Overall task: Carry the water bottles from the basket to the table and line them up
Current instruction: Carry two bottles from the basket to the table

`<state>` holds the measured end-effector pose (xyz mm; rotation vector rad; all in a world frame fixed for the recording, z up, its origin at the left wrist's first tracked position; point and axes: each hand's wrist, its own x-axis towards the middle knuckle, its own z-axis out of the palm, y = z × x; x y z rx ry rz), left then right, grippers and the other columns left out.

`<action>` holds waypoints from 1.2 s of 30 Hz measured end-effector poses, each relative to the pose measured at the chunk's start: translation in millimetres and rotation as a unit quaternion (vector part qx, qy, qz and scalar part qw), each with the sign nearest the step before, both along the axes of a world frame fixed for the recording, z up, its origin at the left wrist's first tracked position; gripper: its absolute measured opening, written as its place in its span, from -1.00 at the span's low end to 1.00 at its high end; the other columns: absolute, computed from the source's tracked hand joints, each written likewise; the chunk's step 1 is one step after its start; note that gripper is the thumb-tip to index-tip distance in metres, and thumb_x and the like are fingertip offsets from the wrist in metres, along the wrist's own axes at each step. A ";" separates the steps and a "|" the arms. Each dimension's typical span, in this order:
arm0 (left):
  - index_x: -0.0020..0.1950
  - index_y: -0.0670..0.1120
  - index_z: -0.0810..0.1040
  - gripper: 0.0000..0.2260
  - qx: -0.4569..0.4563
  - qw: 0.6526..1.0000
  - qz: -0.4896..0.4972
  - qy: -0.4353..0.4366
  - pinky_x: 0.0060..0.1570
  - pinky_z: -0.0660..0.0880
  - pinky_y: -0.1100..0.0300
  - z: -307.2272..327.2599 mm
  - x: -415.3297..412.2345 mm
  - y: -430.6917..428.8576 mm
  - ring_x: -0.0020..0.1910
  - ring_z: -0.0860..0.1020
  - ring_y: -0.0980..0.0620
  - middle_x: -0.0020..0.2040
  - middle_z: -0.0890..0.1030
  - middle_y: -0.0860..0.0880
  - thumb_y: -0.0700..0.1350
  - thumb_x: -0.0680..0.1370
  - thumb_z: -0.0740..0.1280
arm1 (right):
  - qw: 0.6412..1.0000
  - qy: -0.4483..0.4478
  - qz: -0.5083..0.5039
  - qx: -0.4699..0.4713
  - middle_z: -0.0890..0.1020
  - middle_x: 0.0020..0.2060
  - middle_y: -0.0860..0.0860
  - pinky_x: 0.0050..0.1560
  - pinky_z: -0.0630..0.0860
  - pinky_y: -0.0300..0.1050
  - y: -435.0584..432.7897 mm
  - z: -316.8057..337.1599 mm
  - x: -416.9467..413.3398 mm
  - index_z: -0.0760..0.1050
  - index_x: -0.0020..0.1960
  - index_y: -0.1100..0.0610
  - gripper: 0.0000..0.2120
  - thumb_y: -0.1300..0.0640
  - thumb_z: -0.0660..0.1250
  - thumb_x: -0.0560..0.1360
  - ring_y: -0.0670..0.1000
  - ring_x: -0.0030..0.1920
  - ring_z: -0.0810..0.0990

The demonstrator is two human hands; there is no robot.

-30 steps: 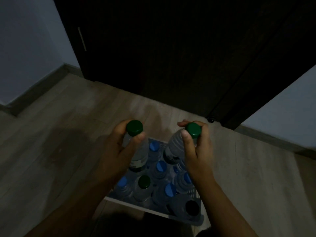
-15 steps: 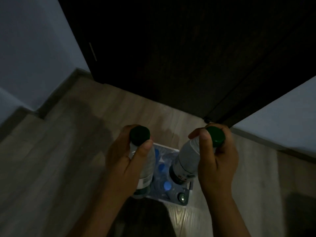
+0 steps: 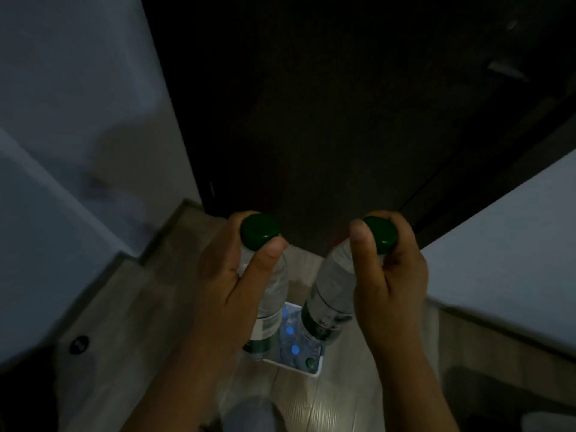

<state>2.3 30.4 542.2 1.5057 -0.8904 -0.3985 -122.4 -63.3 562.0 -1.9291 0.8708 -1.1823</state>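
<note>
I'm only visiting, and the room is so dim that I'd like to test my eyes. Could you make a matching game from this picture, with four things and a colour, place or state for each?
Things:
1. left hand
2. cap of the bottle it holds
3. basket
4. door

Descriptions:
a. dark green
b. very dark, straight ahead
c. gripping a bottle's neck
d. white-rimmed, on the floor below

Pairs: 1-c, 2-a, 3-d, 4-b.
</note>
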 end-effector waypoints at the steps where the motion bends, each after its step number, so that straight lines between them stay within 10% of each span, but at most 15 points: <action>1: 0.01 -0.15 0.52 -0.56 -0.007 1.000 0.002 -0.004 -0.14 0.43 0.49 29.8 2.9 4.9 -0.13 0.57 0.20 -0.14 0.60 0.10 0.21 0.46 0.20 | 1.000 -0.008 0.008 -0.005 0.52 -0.31 -0.33 -0.35 0.37 -0.50 5.9 30.7 3.3 0.37 -0.16 -0.13 -0.81 -0.21 0.14 0.52 -0.26 -0.35 0.51; 15: -0.11 -0.05 0.54 -0.76 -0.169 0.980 -0.034 -0.102 -0.21 0.52 0.33 306.7 39.2 94.5 -0.22 0.63 0.08 -0.20 0.65 0.01 0.07 0.53 0.19 | 0.985 -0.160 0.026 -0.062 0.60 -0.38 0.05 -0.38 0.42 -0.36 103.7 300.5 36.7 0.52 -0.25 0.15 -0.69 -0.07 0.27 0.51 -0.05 -0.38 0.56; 36: -0.12 -0.10 0.56 -0.74 -0.159 0.900 0.366 -0.177 -0.17 0.51 0.30 347.9 -50.6 199.7 -0.21 0.62 0.04 -0.23 0.66 -0.05 0.07 0.52 0.22 | 0.894 -0.196 0.404 0.005 0.63 -0.37 -0.06 -0.30 0.45 -0.43 141.7 342.9 53.7 0.55 -0.25 0.15 -0.66 -0.11 0.30 0.49 -0.14 -0.35 0.59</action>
